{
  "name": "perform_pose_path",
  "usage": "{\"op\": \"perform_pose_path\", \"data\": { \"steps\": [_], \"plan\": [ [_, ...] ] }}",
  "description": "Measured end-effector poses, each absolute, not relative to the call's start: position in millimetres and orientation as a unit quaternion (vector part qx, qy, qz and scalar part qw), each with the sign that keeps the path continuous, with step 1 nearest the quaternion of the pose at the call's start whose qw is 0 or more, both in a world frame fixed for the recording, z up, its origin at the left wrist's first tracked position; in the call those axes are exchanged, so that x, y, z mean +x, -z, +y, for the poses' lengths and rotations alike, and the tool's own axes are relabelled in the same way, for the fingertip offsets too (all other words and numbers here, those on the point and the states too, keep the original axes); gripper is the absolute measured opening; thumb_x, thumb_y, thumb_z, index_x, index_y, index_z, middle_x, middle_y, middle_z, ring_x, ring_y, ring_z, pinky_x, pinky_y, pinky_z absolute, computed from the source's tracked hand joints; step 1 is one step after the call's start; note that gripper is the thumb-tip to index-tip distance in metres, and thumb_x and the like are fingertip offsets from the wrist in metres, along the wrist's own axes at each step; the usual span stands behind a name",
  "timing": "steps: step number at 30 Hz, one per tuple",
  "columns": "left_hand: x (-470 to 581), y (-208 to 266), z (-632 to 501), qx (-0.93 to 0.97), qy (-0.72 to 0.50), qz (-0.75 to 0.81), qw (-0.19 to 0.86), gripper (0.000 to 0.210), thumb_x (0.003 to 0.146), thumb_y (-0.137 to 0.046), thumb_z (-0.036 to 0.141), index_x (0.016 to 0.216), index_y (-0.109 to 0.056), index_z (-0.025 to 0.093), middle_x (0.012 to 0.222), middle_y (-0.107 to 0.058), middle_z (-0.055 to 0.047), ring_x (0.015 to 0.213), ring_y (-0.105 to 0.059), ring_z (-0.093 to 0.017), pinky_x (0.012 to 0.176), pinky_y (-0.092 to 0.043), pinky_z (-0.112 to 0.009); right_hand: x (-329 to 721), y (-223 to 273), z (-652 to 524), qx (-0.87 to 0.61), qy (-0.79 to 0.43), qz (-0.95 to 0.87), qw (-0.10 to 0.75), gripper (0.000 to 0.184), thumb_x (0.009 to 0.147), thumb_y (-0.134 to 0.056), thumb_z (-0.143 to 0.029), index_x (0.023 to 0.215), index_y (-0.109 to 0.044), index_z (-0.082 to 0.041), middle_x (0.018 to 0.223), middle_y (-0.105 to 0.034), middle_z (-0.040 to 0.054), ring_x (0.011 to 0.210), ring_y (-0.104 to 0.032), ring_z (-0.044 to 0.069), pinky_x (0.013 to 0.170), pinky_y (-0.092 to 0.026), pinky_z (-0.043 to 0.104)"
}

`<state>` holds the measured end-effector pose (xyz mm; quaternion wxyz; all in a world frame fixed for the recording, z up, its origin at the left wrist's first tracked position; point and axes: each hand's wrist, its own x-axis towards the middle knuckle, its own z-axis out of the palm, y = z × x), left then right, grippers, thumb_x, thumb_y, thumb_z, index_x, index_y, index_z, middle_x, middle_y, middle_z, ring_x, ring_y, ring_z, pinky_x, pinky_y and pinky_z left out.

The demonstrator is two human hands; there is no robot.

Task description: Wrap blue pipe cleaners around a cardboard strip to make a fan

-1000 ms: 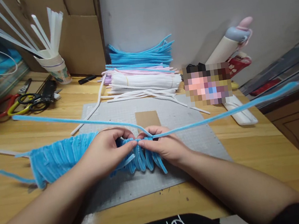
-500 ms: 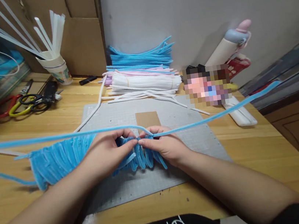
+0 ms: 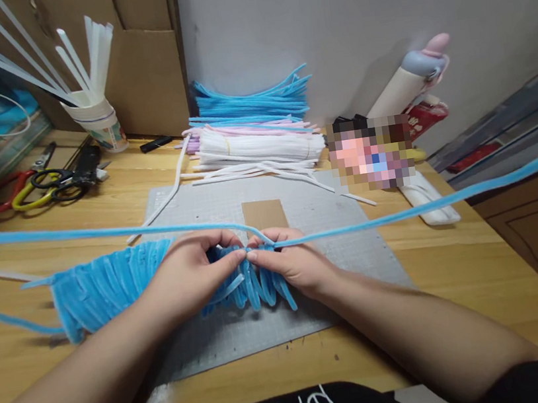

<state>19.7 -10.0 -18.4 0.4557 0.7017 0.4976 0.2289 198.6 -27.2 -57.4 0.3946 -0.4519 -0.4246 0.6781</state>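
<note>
A long blue pipe cleaner (image 3: 376, 221) stretches across the view, bent near its middle between my hands. My left hand (image 3: 202, 264) is closed, thumb and fingers pinching the blue stems just left of the bend. Thumb to thumb with it, my right hand (image 3: 297, 257) pinches the pipe cleaner at the bend. Below the fingertips hang several blue loops (image 3: 256, 290). Under my left hand and forearm lies a thick piece of tightly coiled blue pipe cleaners (image 3: 105, 284), with loose ends sticking out at its left. My fingers hide the exact joining point.
A grey cutting mat (image 3: 315, 318) lies under my hands, with a cardboard piece (image 3: 265, 215) on it. Behind are bundles of white (image 3: 261, 146) and blue pipe cleaners (image 3: 255, 103). Scissors (image 3: 54, 185) and a cup of white sticks (image 3: 101, 128) stand left; a bottle (image 3: 398, 86) leans right.
The long pipe cleaner's left end has risen and come into view, while its right end has swung lower and outward. Both hands keep their pinch in nearly the same place.
</note>
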Motion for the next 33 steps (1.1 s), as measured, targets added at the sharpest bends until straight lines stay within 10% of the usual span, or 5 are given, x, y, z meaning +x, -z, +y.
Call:
{"op": "perform_pose_path", "data": {
  "steps": [26,33],
  "plan": [
    [19.0,20.5,-8.7,0.727,-0.246,0.497,0.404,0.021,0.079,-0.059,0.041,0.080,-0.068,0.022,0.089,-0.072,-0.003,0.089,-0.064,-0.020,0.084,-0.046,-0.031,199.9,53.7,-30.6,-0.483,-0.612,-0.495,0.383,0.022,0.072,-0.071,-0.037,0.083,-0.061,-0.019,0.071,-0.060,-0.0016,0.063,-0.053,0.011,0.059,-0.042,0.026],
    [19.4,21.8,-11.3,0.672,-0.180,0.570,0.437,0.031,0.080,-0.055,0.050,0.089,-0.067,0.023,0.073,-0.071,-0.001,0.057,-0.059,-0.016,0.053,-0.043,-0.027,198.5,49.6,-30.0,-0.488,-0.620,-0.483,0.379,0.020,0.071,-0.071,-0.034,0.083,-0.065,-0.019,0.077,-0.064,0.0021,0.068,-0.056,0.013,0.064,-0.045,0.029]
  ]
}}
